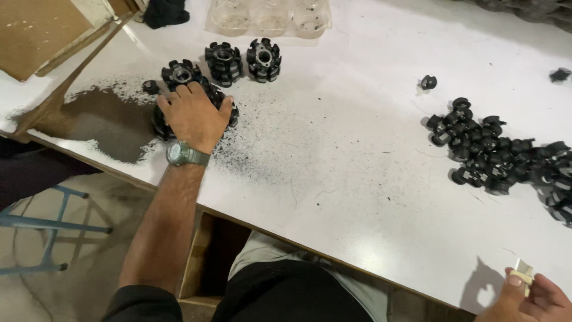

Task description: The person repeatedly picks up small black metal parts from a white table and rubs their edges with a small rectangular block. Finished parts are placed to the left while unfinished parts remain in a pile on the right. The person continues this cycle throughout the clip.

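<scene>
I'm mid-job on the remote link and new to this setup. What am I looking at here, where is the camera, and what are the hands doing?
There is no machine: one camera on a person's head looks down at their bare hands over a white table. The left hand rests flat on a black toothed round part. Three similar parts stand behind it, with dark powder to the side. The right hand pinches a small pale piece at the table edge. A heap of small black pieces lies on the right, and a clear tray sits at the far edge.

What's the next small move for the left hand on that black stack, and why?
Probably close the fingers and lift. The left hand lies palm-down over a black toothed round part, fingers spread across its top, not yet curled under. Three similar parts stand just behind. The right hand is busy pinching a small pale piece.
</scene>
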